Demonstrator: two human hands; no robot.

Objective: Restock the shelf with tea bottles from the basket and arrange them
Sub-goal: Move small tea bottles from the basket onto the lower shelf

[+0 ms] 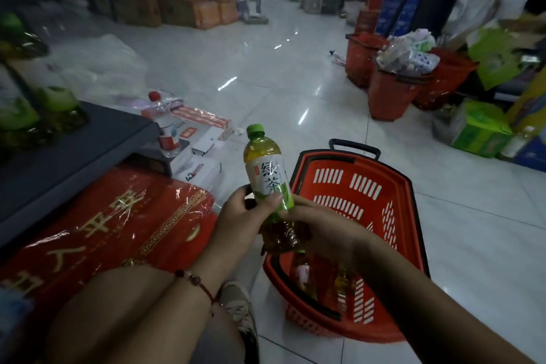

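I hold a green tea bottle (267, 174) with a green cap and a white and green label, upright above the near-left rim of the red basket (369, 186). My left hand (239, 216) grips its middle from the left. My right hand (322, 230) grips its lower part from the right. Two more tea bottles (304, 275) lie in the basket's near end, partly hidden by my right arm. A dark grey shelf (74, 151) runs along the left, with blurred green-topped bottles (56, 103) on it.
Red wrapped packs (118, 221) lie below the shelf. A red-capped water bottle (167, 127) and small boxes sit past the shelf end. Red baskets with goods (393, 89) and green cartons (478, 127) stand at right. My shoe (239, 313) is beside the basket.
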